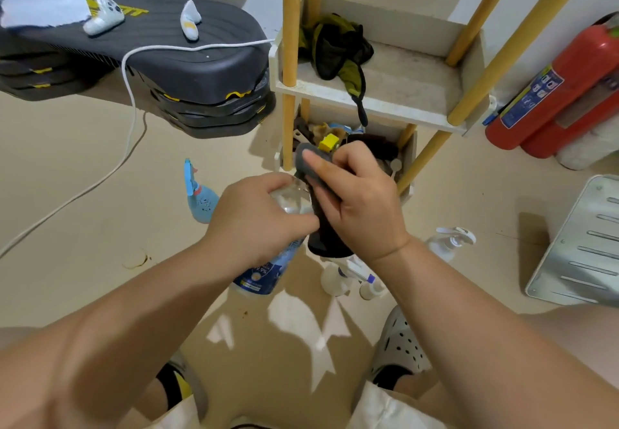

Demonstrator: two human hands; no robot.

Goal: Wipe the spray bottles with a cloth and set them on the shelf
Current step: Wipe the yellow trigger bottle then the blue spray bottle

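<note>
My left hand (pixel 258 220) grips a clear bottle with a blue label (pixel 268 271), held tilted above the floor. My right hand (pixel 361 204) holds a dark grey cloth (pixel 321 227) and presses it against the bottle's upper part; the bottle's top is hidden by the cloth and hands. On the floor stand a light-blue spray bottle (pixel 200 194) to the left, a clear spray bottle with a white trigger (pixel 450 241) to the right, and small white bottles (pixel 348 277) below my hands. The white shelf with yellow posts (pixel 402 107) rises just beyond.
An olive and black cloth (pixel 338 50) lies on the shelf's upper tier; the bottom tier holds clutter. Stacked black step platforms (pixel 187 70) with game controllers and a white cable stand at left. Red fire extinguishers (pixel 552 93) and a metal rack (pixel 582 244) are at right.
</note>
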